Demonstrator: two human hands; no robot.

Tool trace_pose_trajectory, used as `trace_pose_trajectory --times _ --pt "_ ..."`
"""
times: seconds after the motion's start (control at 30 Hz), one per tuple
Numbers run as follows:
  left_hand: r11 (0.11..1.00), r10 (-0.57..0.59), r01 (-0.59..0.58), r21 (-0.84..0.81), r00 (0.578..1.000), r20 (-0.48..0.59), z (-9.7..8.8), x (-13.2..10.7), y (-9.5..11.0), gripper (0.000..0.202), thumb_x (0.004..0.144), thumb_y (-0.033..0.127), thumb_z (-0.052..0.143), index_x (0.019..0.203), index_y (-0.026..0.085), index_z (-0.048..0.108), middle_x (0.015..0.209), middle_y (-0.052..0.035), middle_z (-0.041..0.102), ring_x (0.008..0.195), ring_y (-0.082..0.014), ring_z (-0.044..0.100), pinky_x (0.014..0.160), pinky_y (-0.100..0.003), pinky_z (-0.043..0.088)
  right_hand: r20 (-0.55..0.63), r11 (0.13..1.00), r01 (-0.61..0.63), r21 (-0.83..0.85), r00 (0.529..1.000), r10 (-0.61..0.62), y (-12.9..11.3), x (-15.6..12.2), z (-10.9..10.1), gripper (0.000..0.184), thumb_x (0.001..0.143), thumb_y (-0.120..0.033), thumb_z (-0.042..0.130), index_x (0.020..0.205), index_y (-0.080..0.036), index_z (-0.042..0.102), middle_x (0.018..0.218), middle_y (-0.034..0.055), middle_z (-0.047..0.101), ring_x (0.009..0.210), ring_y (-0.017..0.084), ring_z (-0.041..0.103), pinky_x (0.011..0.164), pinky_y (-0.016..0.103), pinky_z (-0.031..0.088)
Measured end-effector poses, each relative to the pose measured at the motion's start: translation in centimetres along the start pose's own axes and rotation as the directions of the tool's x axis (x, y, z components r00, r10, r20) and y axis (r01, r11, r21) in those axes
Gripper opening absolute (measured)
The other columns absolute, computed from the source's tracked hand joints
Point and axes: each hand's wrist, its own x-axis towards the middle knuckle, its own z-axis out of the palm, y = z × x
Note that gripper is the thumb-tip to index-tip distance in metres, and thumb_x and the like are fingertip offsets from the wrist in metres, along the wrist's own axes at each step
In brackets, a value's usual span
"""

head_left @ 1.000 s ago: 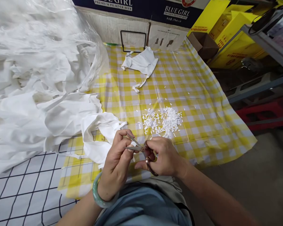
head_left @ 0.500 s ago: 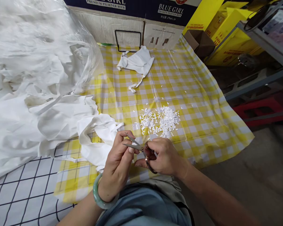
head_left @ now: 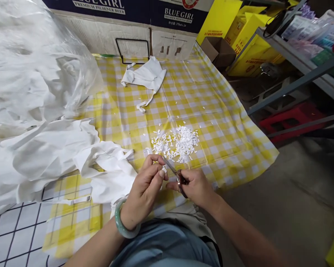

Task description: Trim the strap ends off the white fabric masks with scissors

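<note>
My right hand (head_left: 196, 185) has its fingers in the handles of a small pair of scissors (head_left: 171, 167), whose blades lie close together and point up and left. Beside the blade tips, my left hand (head_left: 149, 189) is closed in a pinch, with a small white bit showing at its fingertips. A white fabric garment (head_left: 111, 167) with thin straps runs up to that hand and passes partly behind it. Just beyond both hands lies a heap of tiny white clippings (head_left: 186, 142) on the yellow checked tablecloth (head_left: 225, 141).
A large clear plastic bag (head_left: 80, 70) of white garments fills the left side. One white strapped piece (head_left: 147, 76) lies farther back, near a black wire stand (head_left: 132, 50) and a beer carton (head_left: 172, 40). A metal shelf (head_left: 295, 48) and red stool (head_left: 292, 118) stand at right.
The scissors' blades were spread apart and have come together. My right hand has tilted them to point more upward. The whole view has shifted, so the table things appear farther left.
</note>
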Motion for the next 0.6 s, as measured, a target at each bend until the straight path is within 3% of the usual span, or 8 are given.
trace_pose_trajectory --times 0.1,0.17,0.23,0.3,0.37,0.47,0.53,0.6 --pt "0.998 -0.054 0.054 -0.031 0.998 0.019 -1.3 -1.2 0.4 0.034 0.097 0.036 0.044 0.072 0.018 0.059 0.097 -0.0096 0.051 0.097 -0.0226 0.048 0.080 -0.031 0.043 0.020 0.972 0.009 0.236 1.000 -0.015 -0.4 0.3 -0.7 0.042 0.078 -0.060 0.066 0.071 -0.020 0.052 0.060 -0.0030 0.048 0.053 0.012 0.044 0.048 0.025 0.035" --pt "0.993 -0.104 0.106 -0.059 0.994 0.038 -3.0 -2.8 0.8 0.034 0.097 0.036 0.043 0.072 0.018 0.059 0.099 -0.0104 0.050 0.092 -0.0219 0.047 0.074 -0.030 0.043 0.000 0.949 0.113 0.295 0.993 -0.119 -1.1 1.1 -1.0 0.037 0.080 -0.056 0.064 0.085 -0.021 0.054 0.081 0.0026 0.059 0.073 0.017 0.057 0.064 0.029 0.046" --pt "0.984 -0.151 0.150 -0.100 0.988 -0.002 -5.0 -4.8 1.2 0.033 0.097 0.034 0.043 0.072 0.018 0.059 0.099 -0.0103 0.049 0.085 -0.0200 0.045 0.065 -0.028 0.041 -0.030 0.947 0.190 0.261 0.982 -0.189 -2.0 2.7 -0.6 0.032 0.080 -0.048 0.069 0.091 -0.023 0.052 0.100 0.0055 0.063 0.094 0.021 0.060 0.084 0.035 0.048" --pt "0.977 -0.179 0.164 -0.135 0.977 -0.113 -7.1 -6.7 1.6 0.031 0.095 0.033 0.046 0.071 0.019 0.058 0.098 -0.0096 0.047 0.082 -0.0191 0.043 0.061 -0.027 0.039 -0.015 0.958 0.239 0.161 0.971 -0.239 -3.0 4.8 0.9 0.028 0.079 -0.036 0.072 0.092 -0.024 0.051 0.106 0.0054 0.064 0.100 0.021 0.060 0.091 0.038 0.046" --pt "0.978 -0.178 0.145 -0.147 0.953 -0.244 -9.1 -8.1 2.1 0.030 0.094 0.031 0.049 0.069 0.019 0.058 0.093 -0.0089 0.046 0.086 -0.0198 0.043 0.060 -0.026 0.039 0.055 0.935 0.353 0.042 0.933 -0.355 -4.2 7.3 3.1 0.021 0.078 -0.023 0.069 0.092 -0.023 0.053 0.106 0.0054 0.064 0.102 0.021 0.058 0.091 0.038 0.045" --pt "0.986 -0.144 0.095 -0.139 0.906 -0.398 -11.6 -9.3 2.5 0.033 0.093 0.031 0.051 0.062 0.019 0.056 0.082 -0.0082 0.045 0.097 -0.0226 0.044 0.062 -0.025 0.039 0.177 0.843 0.536 -0.040 0.835 -0.522 -5.7 10.8 6.4 0.022 0.069 -0.007 0.066 0.076 -0.022 0.052 0.091 0.0036 0.064 0.103 0.022 0.055 0.092 0.036 0.044" --pt "0.990 -0.143 0.126 -0.067 0.897 -0.419 -13.1 -9.7 2.4 0.034 0.092 0.034 0.052 0.061 0.019 0.055 0.082 -0.0084 0.049 0.098 -0.0236 0.046 0.064 -0.025 0.040 0.183 0.827 0.560 -0.053 0.819 -0.543 -6.3 12.3 7.3 0.024 0.068 -0.004 0.062 0.070 -0.022 0.047 0.079 0.0013 0.061 0.093 0.021 0.056 0.086 0.034 0.045" --pt "0.977 -0.136 0.195 0.084 0.879 -0.458 -14.4 -9.8 1.8 0.031 0.086 0.038 0.061 0.062 0.019 0.056 0.092 -0.0096 0.054 0.101 -0.0248 0.047 0.065 -0.026 0.041 0.155 0.829 0.556 -0.059 0.826 -0.542 -6.6 12.9 6.9 0.020 0.073 -0.006 0.058 0.073 -0.022 0.045 0.079 0.0010 0.060 0.085 0.019 0.056 0.081 0.032 0.046"
